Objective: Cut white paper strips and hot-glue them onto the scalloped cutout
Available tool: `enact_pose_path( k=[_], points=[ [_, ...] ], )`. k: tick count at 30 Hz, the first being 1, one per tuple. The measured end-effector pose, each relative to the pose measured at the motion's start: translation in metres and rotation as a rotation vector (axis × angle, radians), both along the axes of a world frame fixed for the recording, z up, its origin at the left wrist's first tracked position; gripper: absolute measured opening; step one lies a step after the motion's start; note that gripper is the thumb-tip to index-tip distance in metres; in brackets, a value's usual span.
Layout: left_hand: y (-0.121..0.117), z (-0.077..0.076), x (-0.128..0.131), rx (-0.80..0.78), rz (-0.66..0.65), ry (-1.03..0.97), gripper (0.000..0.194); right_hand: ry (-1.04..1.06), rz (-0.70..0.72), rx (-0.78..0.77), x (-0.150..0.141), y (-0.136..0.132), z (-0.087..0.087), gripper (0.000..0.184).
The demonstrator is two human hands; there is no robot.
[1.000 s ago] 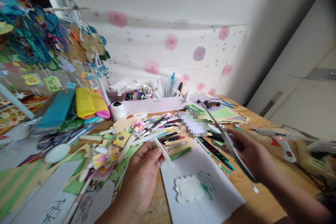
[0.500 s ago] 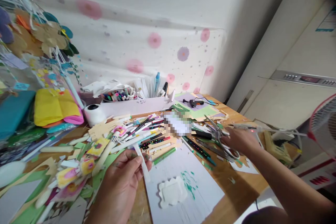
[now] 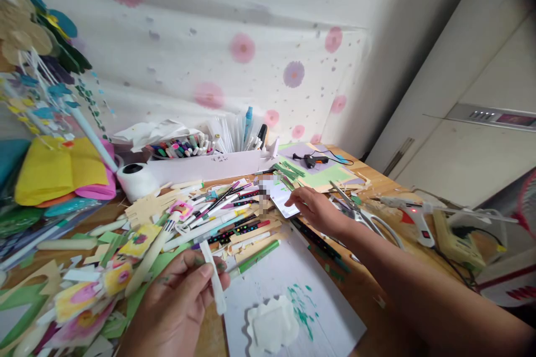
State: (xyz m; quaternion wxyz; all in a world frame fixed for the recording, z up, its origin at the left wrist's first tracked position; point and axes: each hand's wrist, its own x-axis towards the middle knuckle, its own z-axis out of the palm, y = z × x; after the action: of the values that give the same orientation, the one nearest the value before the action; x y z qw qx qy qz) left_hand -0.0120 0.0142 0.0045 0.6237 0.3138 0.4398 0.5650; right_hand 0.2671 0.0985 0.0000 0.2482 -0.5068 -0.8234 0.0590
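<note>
My left hand point(image 3: 180, 301) is closed in a pinch on a narrow white paper strip point(image 3: 213, 281), held over the near edge of a wooden table point(image 3: 368, 295). My right hand point(image 3: 318, 212) reaches forward with fingers stretched out, their tips resting on a phone point(image 3: 285, 201) that lies among the pens. Just right of that hand lie the scissors point(image 3: 364, 217), flat on the table with nothing holding them. A white sheet point(image 3: 318, 295) with green paint marks and a scalloped white cut-out point(image 3: 270, 326) lies below both hands.
Pens, markers and paper scraps point(image 3: 218, 215) cover the table's middle. A white organiser point(image 3: 209, 164) with markers stands at the back. Yellow and pink felt point(image 3: 54, 170) and a tape roll point(image 3: 136, 178) sit left. A glue gun point(image 3: 412, 217) with a red light lies right.
My right hand has set the scissors down on the table and moved left onto the phone. The left hand keeps the white strip. The view has swung a little to the right.
</note>
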Motion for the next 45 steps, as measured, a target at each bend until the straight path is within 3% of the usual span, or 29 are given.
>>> enact_pose_path(
  k=[8, 18, 23, 31, 40, 45],
  points=[
    [0.002, -0.004, 0.001, -0.06, 0.03, -0.002, 0.018, 0.0, 0.052, -0.006, -0.003, 0.007, -0.007, 0.022],
    [0.003, -0.005, 0.001, -0.065, 0.01, -0.001, 0.021, 0.009, -0.1, 0.017, 0.012, 0.01, -0.001, 0.018],
    [0.002, -0.001, 0.002, -0.07, 0.046, 0.0, 0.021, -0.02, -0.079, 0.027, 0.007, 0.009, -0.005, 0.02],
    [0.002, -0.004, 0.001, -0.074, 0.016, -0.011, 0.02, -0.034, 0.074, 0.022, -0.007, 0.007, -0.004, 0.017],
    [0.0, -0.003, 0.0, -0.06, -0.007, -0.02, 0.017, -0.031, 0.036, 0.033, -0.001, 0.01, -0.007, 0.019],
    [0.0, -0.003, 0.001, -0.072, 0.026, -0.022, 0.018, -0.023, -0.073, 0.05, 0.006, 0.011, 0.0, 0.02]
  ],
)
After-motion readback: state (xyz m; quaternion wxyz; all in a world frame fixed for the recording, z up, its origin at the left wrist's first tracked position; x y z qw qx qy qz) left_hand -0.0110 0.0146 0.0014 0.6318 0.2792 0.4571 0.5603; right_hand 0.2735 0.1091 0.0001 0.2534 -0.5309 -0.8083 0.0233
